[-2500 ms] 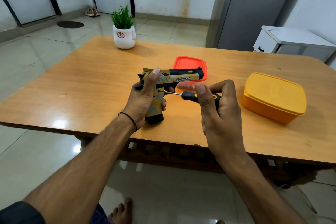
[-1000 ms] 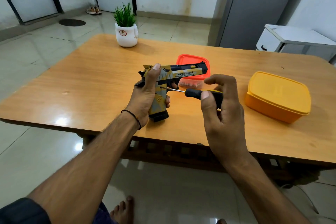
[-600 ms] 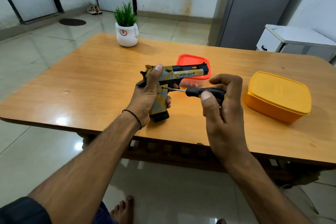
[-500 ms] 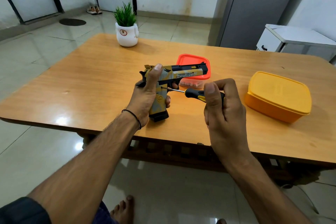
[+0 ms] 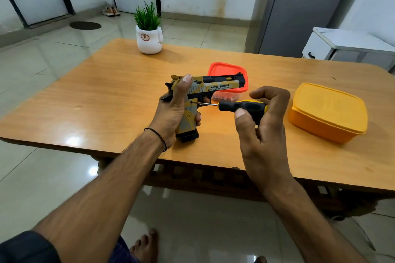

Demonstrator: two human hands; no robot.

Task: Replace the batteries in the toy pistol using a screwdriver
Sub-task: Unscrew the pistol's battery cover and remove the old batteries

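A: We record the left hand gripping the pistol by its handle, barrel pointing right, thumb laid up along the slide.

B: And the tool?

A: We find the right hand pinching the screwdriver by its black and yellow handle. The shaft lies level, with its tip touching the pistol's handle below the slide.

B: Does the pistol rest on the table?

A: We cannot tell.

B: What else do we list?

A: A red tub just behind the barrel, lid on. A yellow tub to the right, lid on, apart from both hands. A plant at the far edge.
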